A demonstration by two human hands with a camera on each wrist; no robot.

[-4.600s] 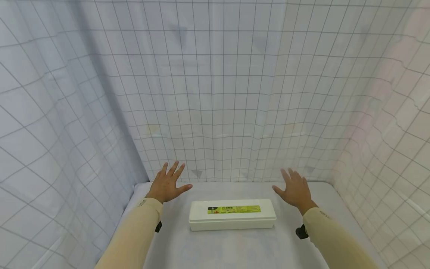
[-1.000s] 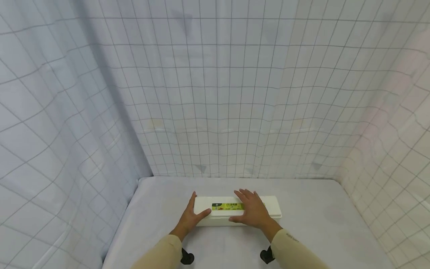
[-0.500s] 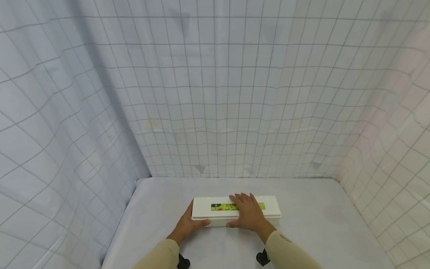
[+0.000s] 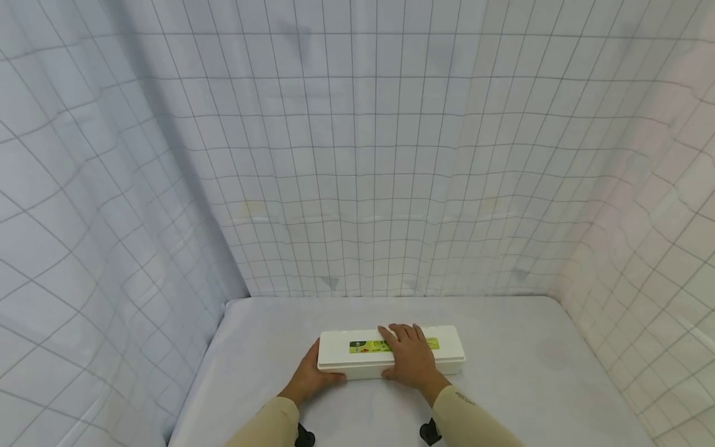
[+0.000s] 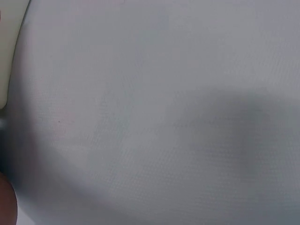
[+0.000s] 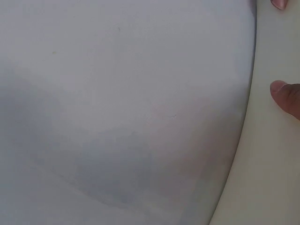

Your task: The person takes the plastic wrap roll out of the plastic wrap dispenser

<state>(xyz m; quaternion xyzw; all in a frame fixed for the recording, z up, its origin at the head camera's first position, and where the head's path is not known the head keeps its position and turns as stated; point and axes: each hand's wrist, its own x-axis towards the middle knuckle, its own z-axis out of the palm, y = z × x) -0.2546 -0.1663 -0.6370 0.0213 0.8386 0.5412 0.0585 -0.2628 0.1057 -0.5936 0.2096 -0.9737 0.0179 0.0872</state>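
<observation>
A long white lidded box (image 4: 337, 345) with a yellow-green label lies crosswise on the white table. My left hand (image 4: 310, 375) grips its left end, the thumb along the front wall and the fingers around the end, partly hidden. Across the lid, right of centre, lies my right hand (image 4: 412, 359), its fingers bent over the top and covering part of the label; its thumb presses the front wall. The left wrist view catches only a corner of the box (image 5: 7, 51). In the right wrist view, a thumb (image 6: 287, 97) touches the pale box wall (image 6: 262, 173).
White table cloth (image 4: 514, 366) surrounds the box. Curtains with a dark grid pattern hang behind the table (image 4: 357, 186) and along its left (image 4: 100, 236) and right (image 4: 659, 236) sides. A dark wrist device (image 4: 430, 431) shows below the right sleeve.
Earliest, both hands were spread apart beside the box. They then came in onto it. Over the last second the thumbs lowered to the front wall and the left fingers closed around the left end.
</observation>
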